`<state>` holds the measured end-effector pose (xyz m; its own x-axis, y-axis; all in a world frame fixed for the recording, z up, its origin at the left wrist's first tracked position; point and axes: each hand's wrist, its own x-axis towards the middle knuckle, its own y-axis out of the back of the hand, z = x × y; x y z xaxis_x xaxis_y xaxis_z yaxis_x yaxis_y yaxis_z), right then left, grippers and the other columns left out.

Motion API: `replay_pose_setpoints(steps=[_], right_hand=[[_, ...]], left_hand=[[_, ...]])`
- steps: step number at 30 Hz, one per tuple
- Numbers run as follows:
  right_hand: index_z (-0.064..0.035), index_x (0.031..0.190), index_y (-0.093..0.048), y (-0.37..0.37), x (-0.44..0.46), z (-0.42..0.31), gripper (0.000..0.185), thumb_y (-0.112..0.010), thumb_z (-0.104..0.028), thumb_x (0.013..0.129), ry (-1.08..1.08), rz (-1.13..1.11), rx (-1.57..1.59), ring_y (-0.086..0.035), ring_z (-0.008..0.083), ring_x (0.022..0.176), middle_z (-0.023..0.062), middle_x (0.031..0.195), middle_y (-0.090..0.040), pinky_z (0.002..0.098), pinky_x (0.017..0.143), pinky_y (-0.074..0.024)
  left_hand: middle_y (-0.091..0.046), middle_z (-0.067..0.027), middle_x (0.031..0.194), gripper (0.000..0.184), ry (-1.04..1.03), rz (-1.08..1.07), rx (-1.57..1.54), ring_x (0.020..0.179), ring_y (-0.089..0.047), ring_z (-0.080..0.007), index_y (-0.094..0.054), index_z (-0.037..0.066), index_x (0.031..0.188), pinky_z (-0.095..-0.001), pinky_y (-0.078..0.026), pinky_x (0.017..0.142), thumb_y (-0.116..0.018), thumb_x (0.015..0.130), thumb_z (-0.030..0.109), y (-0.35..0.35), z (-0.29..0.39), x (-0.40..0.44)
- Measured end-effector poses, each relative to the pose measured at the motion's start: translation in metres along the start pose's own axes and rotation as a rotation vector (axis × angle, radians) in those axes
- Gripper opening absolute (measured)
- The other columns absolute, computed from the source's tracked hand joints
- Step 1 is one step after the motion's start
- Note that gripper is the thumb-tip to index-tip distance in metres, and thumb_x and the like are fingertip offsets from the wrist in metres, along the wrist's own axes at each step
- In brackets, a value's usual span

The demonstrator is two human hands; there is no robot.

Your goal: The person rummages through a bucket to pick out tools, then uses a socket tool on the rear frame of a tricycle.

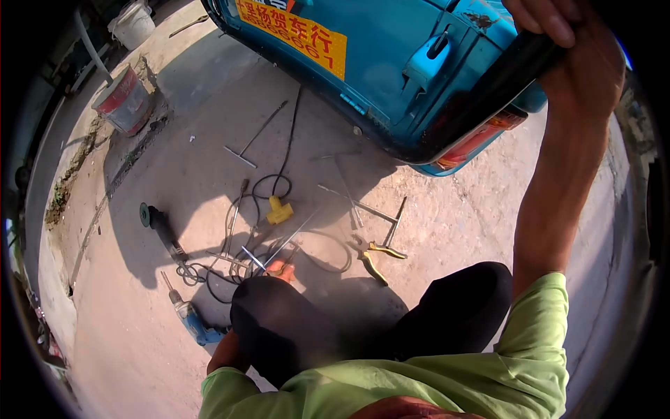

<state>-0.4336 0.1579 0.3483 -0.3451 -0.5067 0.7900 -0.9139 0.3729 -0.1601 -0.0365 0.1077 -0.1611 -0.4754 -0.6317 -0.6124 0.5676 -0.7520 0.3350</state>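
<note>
At the upper right my right hand [551,24] has its fingers wrapped over the upper end of a black trim strip [499,80]. This strip runs along the corner of a teal vehicle body [370,70], above a red tail light [481,140]. My left hand is hidden behind my left knee; only part of the left forearm [227,353] shows. Right by it lies a blue power drill [195,322] with a long bit, and whether the hand touches it I cannot make out. A latch [427,59] sits on the vehicle panel.
Yellow-handled pliers [377,262], T-handle wrenches [396,223], a yellow plug connector [280,210] and tangled black cable [283,164] lie on the concrete. An angle grinder [162,230] is to their left. Farther off stand a red-and-white bucket [125,105] and a white bucket [132,26].
</note>
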Motion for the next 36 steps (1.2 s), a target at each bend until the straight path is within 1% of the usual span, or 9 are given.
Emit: replay_pose_setpoints(steps=[2, 6, 9, 13, 17, 21, 28, 31, 36], right_hand=[[-0.0107, 0.085, -0.058, 0.01, 0.002, 0.006, 0.017, -0.061, -0.017, 0.1, -0.015, -0.009, 0.045, -0.048, 0.0015, 0.043, -0.0071, 0.057, -0.05, 0.0171, 0.04, -0.0386], [-0.0106, 0.084, -0.056, -0.003, 0.0, -0.011, 0.018, -0.064, -0.018, 0.098, -0.266, -0.067, 0.215, -0.049, 0.0016, 0.045, -0.0065, 0.057, -0.05, 0.0174, 0.042, -0.039], [-0.0102, 0.087, -0.056, 0.011, -0.006, 0.001, 0.017, -0.063, -0.019, 0.098, -0.172, -0.069, 0.183, -0.049, 0.0016, 0.046, -0.0062, 0.058, -0.05, 0.0175, 0.043, -0.0391], [-0.0095, 0.09, -0.055, 0.024, -0.013, 0.012, 0.016, -0.062, -0.02, 0.099, -0.058, -0.041, 0.146, -0.049, 0.0016, 0.046, -0.0058, 0.059, -0.05, 0.0176, 0.044, -0.0392], [-0.0089, 0.093, -0.055, 0.03, -0.017, 0.015, 0.015, -0.061, -0.021, 0.099, 0.006, -0.025, 0.11, -0.049, 0.0016, 0.047, -0.0055, 0.06, -0.05, 0.0176, 0.045, -0.0393], [-0.0082, 0.096, -0.054, 0.035, -0.02, 0.016, 0.016, -0.06, -0.022, 0.1, 0.045, -0.036, 0.083, -0.049, 0.0016, 0.048, -0.0051, 0.062, -0.05, 0.0177, 0.046, -0.0394], [-0.0071, 0.102, -0.053, 0.044, -0.023, 0.019, 0.018, -0.059, -0.024, 0.101, 0.074, -0.053, 0.061, -0.05, 0.0016, 0.05, -0.0045, 0.064, -0.05, 0.0178, 0.048, -0.0397], [-0.0066, 0.104, -0.053, 0.047, -0.025, 0.022, 0.019, -0.058, -0.024, 0.101, 0.096, -0.051, 0.049, -0.05, 0.0016, 0.051, -0.0042, 0.065, -0.05, 0.0179, 0.048, -0.0398], [-0.0058, 0.109, -0.052, 0.05, -0.029, 0.023, 0.021, -0.057, -0.025, 0.102, 0.119, -0.05, 0.022, -0.05, 0.0016, 0.052, -0.0038, 0.066, -0.05, 0.0179, 0.05, -0.0399]], left_hand=[[-0.058, -0.0018, 0.065, 0.022, 0.005, 0.001, -0.006, 0.051, -0.048, -0.0108, -0.066, 0.008, 0.096, -0.0272, -0.036, 0.047, -0.06, 0.1, 0.029, -0.001, 0.005, 0.0], [-0.058, -0.002, 0.065, 0.023, -0.005, 0.02, -0.079, 0.051, -0.048, -0.011, -0.066, 0.008, 0.096, -0.0272, -0.036, 0.046, -0.06, 0.1, 0.029, 0.003, 0.035, 0.005], [-0.057, -0.0015, 0.063, 0.02, 0.021, -0.072, -0.478, 0.047, -0.045, -0.0099, -0.065, 0.008, 0.092, -0.0267, -0.034, 0.044, -0.06, 0.101, 0.025, 0.016, 0.103, 0.0], [-0.056, -0.0042, 0.063, 0.022, -0.192, -0.088, -0.445, 0.044, -0.042, -0.0094, -0.066, 0.005, 0.11, -0.0258, -0.034, 0.042, -0.056, 0.103, 0.023, 0.031, 0.17, 0.025], [-0.051, -0.0044, 0.059, 0.027, -0.261, -0.188, -0.494, 0.041, -0.036, -0.0092, -0.059, -0.002, 0.115, -0.0251, -0.03, 0.04, -0.046, 0.106, 0.02, 0.034, 0.282, -0.004], [-0.048, -0.0049, 0.058, 0.03, -0.342, -0.256, -0.47, 0.039, -0.032, -0.0085, -0.056, -0.007, 0.116, -0.0256, -0.027, 0.039, -0.042, 0.106, 0.018, 0.033, 0.317, -0.001], [-0.048, -0.0041, 0.055, 0.034, -0.27, -0.247, -0.491, 0.037, -0.033, -0.0093, -0.059, -0.006, 0.114, -0.0261, -0.026, 0.038, -0.043, 0.108, 0.023, 0.023, 0.331, 0.009], [-0.051, -0.004, 0.057, 0.038, -0.18, -0.339, -0.71, 0.037, -0.034, -0.0093, -0.061, -0.005, 0.114, -0.0253, -0.025, 0.038, -0.04, 0.109, 0.026, 0.023, 0.325, 0.014], [-0.056, -0.0041, 0.064, 0.04, 0.206, -0.422, -1.172, 0.037, -0.034, -0.0091, -0.063, -0.001, 0.112, -0.0251, -0.026, 0.037, -0.041, 0.108, 0.032, 0.013, 0.341, 0.007]])
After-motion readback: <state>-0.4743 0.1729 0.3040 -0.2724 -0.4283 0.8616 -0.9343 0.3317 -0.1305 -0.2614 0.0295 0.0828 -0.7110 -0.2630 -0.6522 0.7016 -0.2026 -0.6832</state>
